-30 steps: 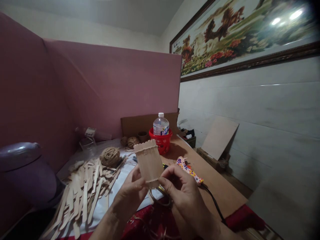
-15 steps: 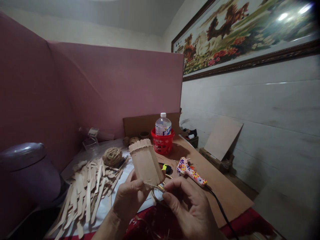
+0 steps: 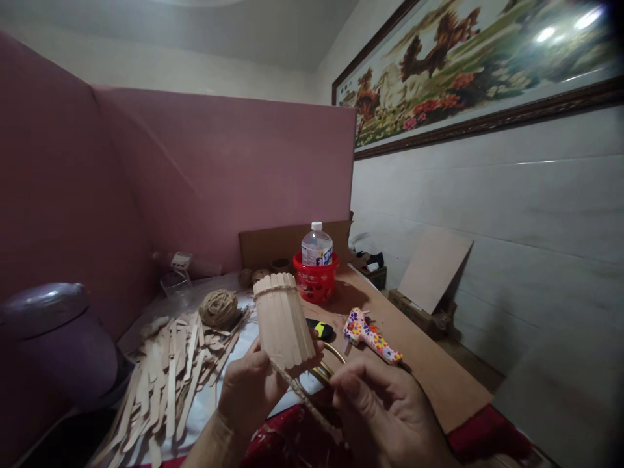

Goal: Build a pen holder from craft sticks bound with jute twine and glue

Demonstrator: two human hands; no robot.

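My left hand (image 3: 253, 390) is closed around the lower part of a small cup-shaped cylinder of flat wooden sticks (image 3: 285, 325), tilted with its scalloped end up and away. A thin braided band runs round it near that end. From its lower edge a braided twine cord (image 3: 307, 400) slants down to my right hand (image 3: 375, 403). The right thumb and forefinger are pinched together, and the cord's far end goes out of sight at that hand. Gold-coloured hoops (image 3: 336, 354) lie just behind the right fingertips.
Loose wooden sticks (image 3: 170, 377) are heaped at the left by a twine ball (image 3: 219, 308). A red bucket (image 3: 316, 279) holds a plastic bottle (image 3: 316, 247). Right of it lie a black-and-yellow tool (image 3: 320, 329) and a flowered glue gun (image 3: 370, 335). A purple bin (image 3: 58, 344) stands far left.
My right hand has moved right and down, away from the cylinder's lower edge. A longer length of cord now shows between them. The cylinder has turned a little in my left hand.
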